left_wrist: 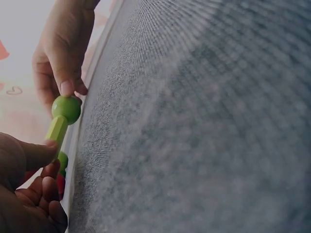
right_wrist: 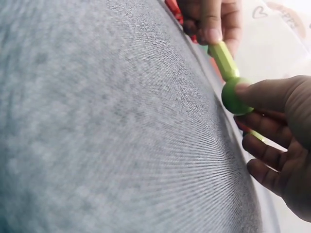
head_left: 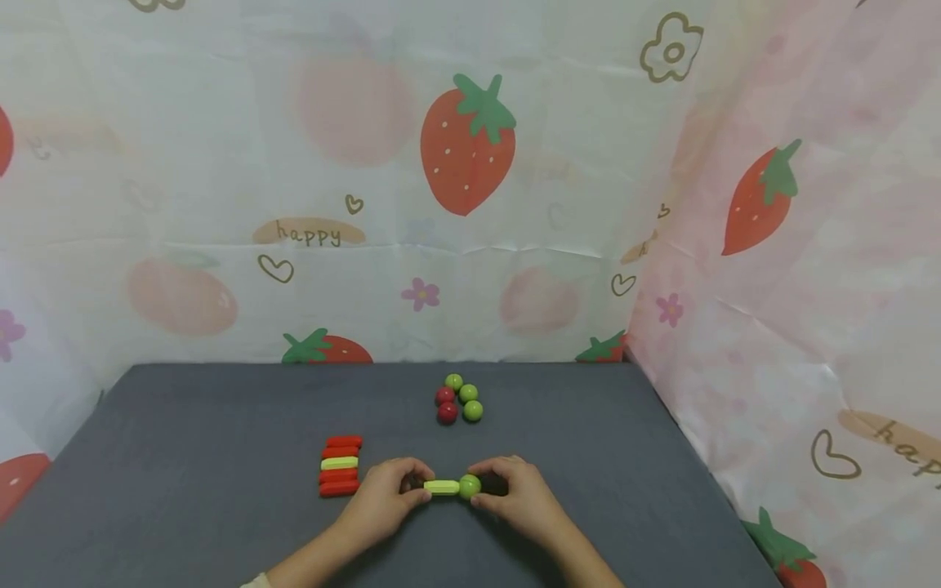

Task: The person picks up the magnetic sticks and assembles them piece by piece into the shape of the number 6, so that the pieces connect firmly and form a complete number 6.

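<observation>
Between the two hands, a yellow-green stick (head_left: 442, 487) and a green ball (head_left: 470, 487) meet end to end. My left hand (head_left: 390, 498) pinches the stick's left end between thumb and fingers. On the other side my right hand (head_left: 522, 498) pinches the ball. In the left wrist view the stick (left_wrist: 57, 130) touches the ball (left_wrist: 66, 109); whether it sits in a hole cannot be seen. The right wrist view shows the thumb on the ball (right_wrist: 236, 97), with the stick (right_wrist: 224, 60) running to the left hand's fingertips.
Left of the hands lies a column of red sticks (head_left: 341, 442) with one yellow stick (head_left: 340, 463) among them. Farther back, green balls (head_left: 473, 411) and two red balls (head_left: 447, 413) sit grouped on the dark grey table (head_left: 220, 457). Strawberry-print cloth (head_left: 470, 269) hangs behind and to the right.
</observation>
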Demonstrator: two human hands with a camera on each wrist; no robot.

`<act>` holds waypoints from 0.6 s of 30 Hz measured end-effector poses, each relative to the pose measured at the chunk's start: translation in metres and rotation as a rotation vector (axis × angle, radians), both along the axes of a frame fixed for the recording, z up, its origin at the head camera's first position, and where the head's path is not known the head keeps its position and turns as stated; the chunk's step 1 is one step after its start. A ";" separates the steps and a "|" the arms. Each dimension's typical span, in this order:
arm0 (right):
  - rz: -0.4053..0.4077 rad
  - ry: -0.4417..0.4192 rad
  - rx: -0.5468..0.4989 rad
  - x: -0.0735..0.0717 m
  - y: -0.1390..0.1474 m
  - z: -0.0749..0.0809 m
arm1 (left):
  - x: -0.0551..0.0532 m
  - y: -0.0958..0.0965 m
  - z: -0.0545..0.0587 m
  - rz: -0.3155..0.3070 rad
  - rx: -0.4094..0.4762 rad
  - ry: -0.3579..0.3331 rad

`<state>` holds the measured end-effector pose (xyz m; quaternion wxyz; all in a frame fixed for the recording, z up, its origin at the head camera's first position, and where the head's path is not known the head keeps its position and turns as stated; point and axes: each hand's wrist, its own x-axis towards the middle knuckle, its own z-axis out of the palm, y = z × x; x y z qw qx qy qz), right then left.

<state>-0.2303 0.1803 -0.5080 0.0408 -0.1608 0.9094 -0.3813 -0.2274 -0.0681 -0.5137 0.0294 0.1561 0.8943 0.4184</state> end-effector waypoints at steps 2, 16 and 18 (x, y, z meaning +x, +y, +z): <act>0.000 0.002 0.003 0.000 0.001 0.000 | -0.001 0.001 0.000 0.000 -0.002 -0.008; 0.028 0.024 0.006 -0.003 0.003 -0.004 | -0.002 0.006 -0.001 -0.014 -0.005 -0.051; 0.037 0.032 -0.003 -0.003 0.002 -0.004 | -0.002 0.007 -0.001 -0.017 -0.008 -0.052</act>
